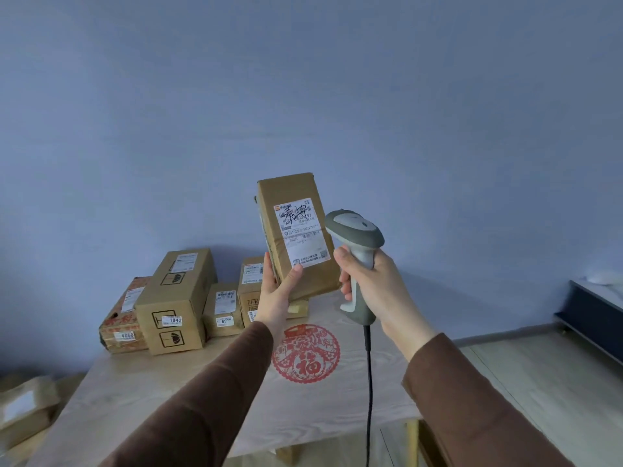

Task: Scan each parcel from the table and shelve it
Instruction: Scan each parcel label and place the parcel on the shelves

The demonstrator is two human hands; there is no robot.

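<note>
While the left hand point(274, 291) grips a parcel point(296, 234) and the right hand point(374, 281) grips the scanner point(355, 244) beside it, five boxes point(175, 298) wait on the counter point(161, 389) beyond the left hand, unshelved.

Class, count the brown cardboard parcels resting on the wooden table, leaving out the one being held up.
4 clearly: red-printed box marked 4068 far left, large box marked 1042, small box, taller box behind the left hand. More may hide beneath the held parcel.

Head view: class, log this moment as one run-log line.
left hand: holds parcel up | right hand: grips scanner beside label | table: parcels waiting
</note>
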